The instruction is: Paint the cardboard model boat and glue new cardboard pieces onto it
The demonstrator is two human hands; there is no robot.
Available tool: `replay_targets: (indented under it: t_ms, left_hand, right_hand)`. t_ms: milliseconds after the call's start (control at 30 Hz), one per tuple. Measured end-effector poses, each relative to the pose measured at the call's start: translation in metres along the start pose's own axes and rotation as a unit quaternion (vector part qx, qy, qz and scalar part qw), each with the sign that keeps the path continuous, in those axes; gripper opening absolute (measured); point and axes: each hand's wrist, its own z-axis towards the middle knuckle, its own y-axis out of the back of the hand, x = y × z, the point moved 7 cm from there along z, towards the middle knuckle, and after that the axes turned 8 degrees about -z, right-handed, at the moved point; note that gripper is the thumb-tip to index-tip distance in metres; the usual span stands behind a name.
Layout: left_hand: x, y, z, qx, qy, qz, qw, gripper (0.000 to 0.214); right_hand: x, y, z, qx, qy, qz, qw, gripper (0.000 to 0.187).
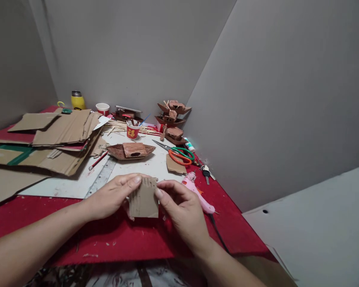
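Over the front of the table, a small rectangle of corrugated cardboard (pixel 144 201) is held up between both hands. My left hand (pixel 119 195) grips its left side, thumb on the near face and the other fingers mostly hidden behind. At the upper right edge, my right hand (pixel 181 209) pinches the same piece between thumb and forefinger. Ridges and a torn, peeled strip show along the cardboard's top. Behind the hands sits a brown model boat (pixel 131 151) with a curved roof. A pink glue gun (pixel 197 193) lies just beyond my right hand.
Cardboard sheets (pixel 66 131) are stacked at left. Scissors (pixel 179 154) rest on a cardboard scrap at right, near keys (pixel 207 173). A red paper cup (pixel 133 130), thin wooden sticks (pixel 116 126), more model boats (pixel 173 113) and a yellow bottle (pixel 77 101) stand towards the wall.
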Motion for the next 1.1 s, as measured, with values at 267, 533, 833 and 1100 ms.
replay_targets:
  t_ms: [267,533,833,1100]
  left_hand:
    - [-0.004,-0.010,-0.005,0.014,-0.075,0.056,0.996,0.037]
    - [-0.003,-0.012,-0.008,-0.003,-0.091,0.101,0.991,0.038]
    - [0.003,-0.008,-0.008,-0.044,-0.048,0.055,0.996,0.043]
    - [-0.006,-0.009,-0.010,-0.050,-0.098,0.112,0.988,0.038]
  right_hand:
    - [0.026,-0.002,0.001,-0.013,0.147,-0.230,0.962,0.011]
    - [0.030,-0.011,-0.002,0.047,0.220,-0.280,0.933,0.019]
    - [0.033,0.001,-0.006,-0.025,0.277,-0.281,0.919,0.017]
    - [0.033,-0.009,-0.011,-0.033,0.325,-0.325,0.888,0.011]
